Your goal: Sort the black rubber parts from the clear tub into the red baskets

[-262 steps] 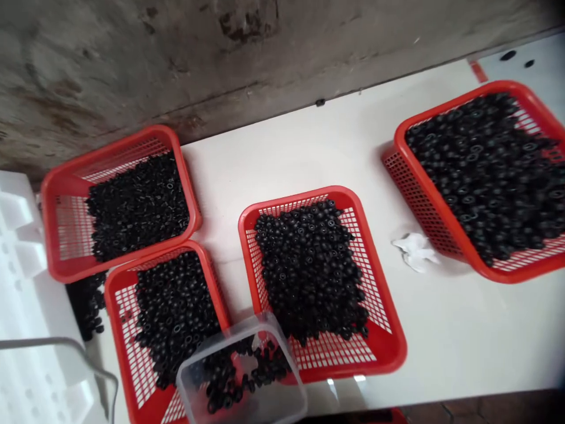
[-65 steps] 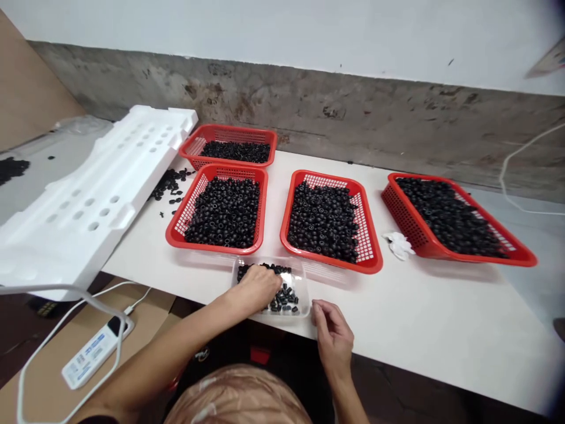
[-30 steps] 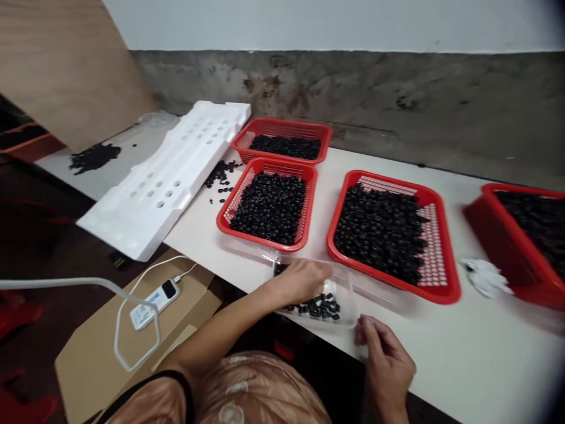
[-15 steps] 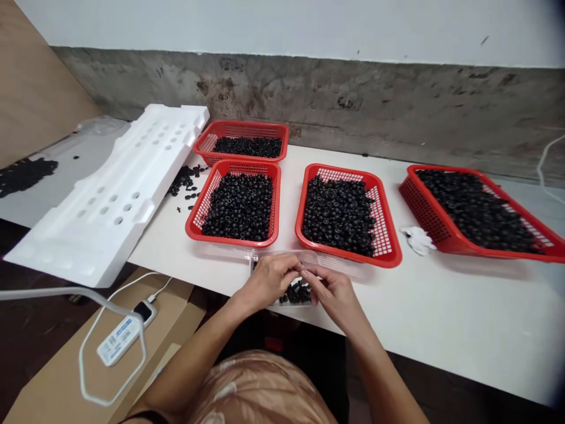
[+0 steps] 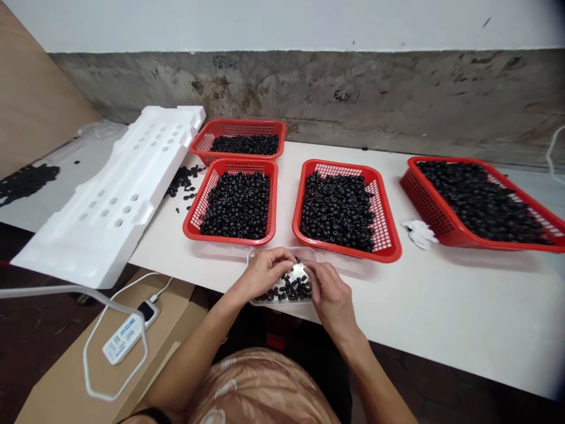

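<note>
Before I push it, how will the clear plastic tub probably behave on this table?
The clear plastic tub is probably light, since its walls look thin. It may slide easily on the smooth white table. The small round black parts inside could roll over its low rim.

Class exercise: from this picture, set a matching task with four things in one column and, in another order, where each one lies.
Things
1. Power strip
2. Clear plastic tub
3. Crumpled white cloth
4. White foam insert

Places
A. Under the left hand and right hand
B. On a cardboard sheet below the table
C. Just left of the loose black pieces
D. Beside the far-right red basket

Pairs: 1-B, 2-A, 3-D, 4-C
</note>
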A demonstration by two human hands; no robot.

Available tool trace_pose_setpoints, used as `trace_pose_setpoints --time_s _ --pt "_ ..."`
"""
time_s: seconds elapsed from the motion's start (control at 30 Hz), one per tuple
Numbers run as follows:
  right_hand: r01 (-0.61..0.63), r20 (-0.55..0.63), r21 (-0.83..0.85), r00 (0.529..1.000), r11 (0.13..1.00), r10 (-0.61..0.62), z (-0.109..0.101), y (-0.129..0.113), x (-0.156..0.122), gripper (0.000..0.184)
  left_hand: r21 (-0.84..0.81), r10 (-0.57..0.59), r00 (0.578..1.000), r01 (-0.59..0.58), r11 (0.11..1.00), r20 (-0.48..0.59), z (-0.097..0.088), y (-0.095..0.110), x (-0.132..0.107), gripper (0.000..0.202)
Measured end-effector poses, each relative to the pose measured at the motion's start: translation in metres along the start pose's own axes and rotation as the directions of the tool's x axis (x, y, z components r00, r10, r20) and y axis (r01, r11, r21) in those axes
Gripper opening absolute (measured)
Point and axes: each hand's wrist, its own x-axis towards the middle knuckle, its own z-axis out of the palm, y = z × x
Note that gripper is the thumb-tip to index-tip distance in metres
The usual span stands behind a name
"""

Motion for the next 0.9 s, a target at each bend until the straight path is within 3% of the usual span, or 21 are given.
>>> trace_pose_setpoints --time_s 0.1,0.17,0.23,0.37,0.47,0.53,0.67,0.9 --pt "0.078 -0.048 -0.070 0.996 0.994 -0.082 -0.001 0.005 -0.002 0.020 0.007 -0.034 0.999 0.033 0.999 0.033 -0.003 -0.001 -0.001 0.030" --pt "0.081 -0.069 -0.065 0.994 0.995 -0.085 -0.005 0.007 -0.003 0.020 0.130 -0.012 0.997 0.003 0.992 0.072 -0.004 -0.001 -0.003 0.026" --pt "0.066 -0.092 -0.052 0.993 0.996 -0.071 -0.008 0.008 -0.006 0.019 0.311 0.030 0.998 -0.043 0.949 0.046 -0.005 -0.002 -0.005 0.024" --pt "0.011 -0.123 -0.028 0.992 1.000 -0.014 -0.011 0.008 -0.014 0.017 0.699 0.040 0.997 0.020 0.715 -0.071 -0.013 -0.006 -0.008 0.024" --pt "-0.021 -0.106 0.011 0.994 1.000 0.022 -0.010 0.007 -0.019 0.015 0.853 -0.078 0.997 0.034 0.520 0.008 -0.016 -0.011 -0.007 0.026" --pt "-0.023 -0.081 0.037 0.996 0.999 0.026 -0.008 0.007 -0.020 0.015 0.894 -0.146 0.986 -0.005 0.448 0.078 -0.014 -0.016 -0.004 0.026" --pt "-0.025 -0.051 0.050 0.998 0.998 0.027 -0.006 0.007 -0.023 0.016 0.898 -0.154 0.972 -0.096 0.430 0.178 -0.005 -0.021 0.002 0.025" --pt "-0.045 -0.029 0.062 0.998 0.997 0.047 -0.004 0.010 -0.027 0.016 0.889 -0.104 0.970 -0.155 0.431 0.219 -0.001 -0.021 -0.001 0.028"
